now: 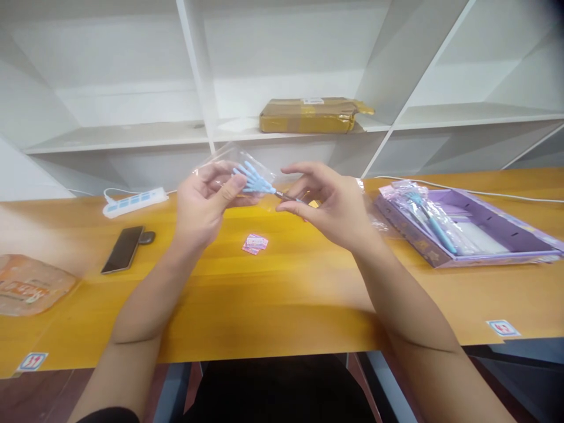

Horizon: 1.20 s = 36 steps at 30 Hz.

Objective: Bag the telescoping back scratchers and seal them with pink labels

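White shelving (282, 129) with a taped cardboard parcel (314, 114) backs the orange desk (282, 305), and from the head view I see my left hand (207, 202) pinching a clear plastic sleeve (229, 161) above the desk while my right hand (328, 205) grips, with narrowed fingers (291, 207), the dark shaft of a blue hand-shaped wand (255, 181) whose head sits at the sleeve's mouth. I judge the step in hand to be working wand and sleeve past each other, which calls for holding the sleeve open and sliding along the shaft's line. To my right, a purple tray (497, 220) holds a bagged blue item (429, 217) and some white packets.
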Motion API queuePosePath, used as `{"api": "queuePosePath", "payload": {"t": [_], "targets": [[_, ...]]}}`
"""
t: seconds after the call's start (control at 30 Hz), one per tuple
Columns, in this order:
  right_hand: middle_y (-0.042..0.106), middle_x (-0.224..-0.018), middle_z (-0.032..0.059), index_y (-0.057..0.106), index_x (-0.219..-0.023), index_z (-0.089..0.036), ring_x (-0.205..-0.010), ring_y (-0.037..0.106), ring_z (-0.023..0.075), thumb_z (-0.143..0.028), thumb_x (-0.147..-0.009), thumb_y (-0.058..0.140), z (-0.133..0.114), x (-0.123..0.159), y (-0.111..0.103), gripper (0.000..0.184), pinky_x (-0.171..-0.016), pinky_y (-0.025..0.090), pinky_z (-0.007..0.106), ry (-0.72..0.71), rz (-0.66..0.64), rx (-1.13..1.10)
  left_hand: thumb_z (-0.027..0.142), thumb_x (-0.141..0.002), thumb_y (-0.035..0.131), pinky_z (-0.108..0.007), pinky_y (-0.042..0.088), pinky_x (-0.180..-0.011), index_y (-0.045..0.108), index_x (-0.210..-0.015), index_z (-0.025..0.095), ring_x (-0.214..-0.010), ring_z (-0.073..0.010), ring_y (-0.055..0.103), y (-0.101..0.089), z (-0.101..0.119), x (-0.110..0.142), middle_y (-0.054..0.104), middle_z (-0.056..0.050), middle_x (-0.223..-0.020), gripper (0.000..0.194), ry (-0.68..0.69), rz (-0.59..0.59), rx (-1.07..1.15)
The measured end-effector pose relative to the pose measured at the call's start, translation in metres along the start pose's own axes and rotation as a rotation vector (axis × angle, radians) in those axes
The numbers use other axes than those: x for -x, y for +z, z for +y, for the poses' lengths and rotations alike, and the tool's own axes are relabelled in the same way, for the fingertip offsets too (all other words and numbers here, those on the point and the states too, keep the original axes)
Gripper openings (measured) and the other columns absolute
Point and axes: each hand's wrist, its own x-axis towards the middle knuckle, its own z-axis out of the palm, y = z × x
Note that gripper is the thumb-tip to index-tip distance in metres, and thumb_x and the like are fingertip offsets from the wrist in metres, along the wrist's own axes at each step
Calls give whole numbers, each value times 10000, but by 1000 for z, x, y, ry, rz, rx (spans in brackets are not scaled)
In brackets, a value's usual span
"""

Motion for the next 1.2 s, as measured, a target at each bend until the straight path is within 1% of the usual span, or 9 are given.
{"api": "queuePosePath", "payload": {"t": [0.07, 0.17, 0.23, 0.3, 0.53, 0.73, 0.87, 1.03, 1.2], "targets": [[774, -877, 13, 780, -1289, -241, -755, 697, 169, -620, -995, 839, 1, -1, -9, 482, -715, 521, 305, 33, -99, 66, 568, -780, 1027, -313, 759, -767, 748, -1032, 221, -939, -257, 863, -6, 2, -4, 820, -27, -945, 512, 29, 58, 10], [744, -809, 9, 795, -1044, -214, -683, 624, 141, -576, -1084, 725, 2, -3, -24, 370, -641, 422, 292, 108, -310, 204, 526, -798, 1028, -286, 751, -735, 759, -997, 260, -913, -228, 856, -18, 9, -10, 821, -8, -934, 428, 60, 124, 23], [733, -782, 8, 750, -891, -203, -663, 597, 132, -530, -1119, 664, 3, -5, -32, 408, -628, 384, 293, 139, -403, 264, 495, -817, 1022, -292, 752, -746, 763, -973, 274, -899, -213, 850, -24, 12, -12, 819, 2, -927, 374, 76, 129, 34], [730, -764, 8, 724, -834, -197, -652, 586, 127, -487, -1135, 631, 3, -7, -34, 429, -633, 375, 293, 148, -448, 282, 494, -817, 1023, -297, 751, -751, 765, -952, 269, -884, -205, 845, -25, 14, -13, 818, 5, -920, 367, 81, 117, 39], [743, -751, -1, 769, -865, -201, -651, 605, 124, -396, -1117, 662, -1, -7, -26, 336, -628, 362, 283, 117, -420, 243, 548, -808, 1013, -307, 740, -778, 806, -948, 219, -921, -217, 840, -14, 10, -7, 837, -51, -974, 414, 47, 77, 8], [735, -722, -11, 775, -861, -192, -645, 634, 123, -425, -1116, 696, -8, -5, -15, 355, -655, 397, 279, 76, -386, 160, 571, -837, 982, -361, 754, -856, 805, -923, 175, -1054, -279, 845, -8, 6, -3, 835, -86, -985, 443, -13, 74, -40], [726, -710, -9, 743, -808, -182, -638, 626, 119, -430, -1119, 693, -10, -4, -9, 401, -678, 407, 281, 45, -360, 137, 600, -862, 953, -370, 754, -882, 809, -929, 173, -1094, -287, 840, -6, 6, -3, 844, -99, -1033, 456, -32, 51, -79], [720, -706, -3, 751, -827, -175, -622, 619, 121, -448, -1108, 709, -4, -2, -3, 394, -674, 411, 289, 38, -294, 125, 592, -853, 964, -405, 754, -924, 825, -950, 160, -1112, -306, 839, -2, 5, -1, 847, -113, -1054, 464, -56, 29, -57], [716, -701, -1, 759, -830, -172, -619, 608, 120, -454, -1096, 716, -4, 0, 3, 390, -660, 403, 291, 91, -286, 91, 608, -801, 997, -448, 750, -959, 827, -967, 154, -1135, -332, 837, 5, -1, 3, 850, -123, -1041, 513, -106, -4, -51]]}}
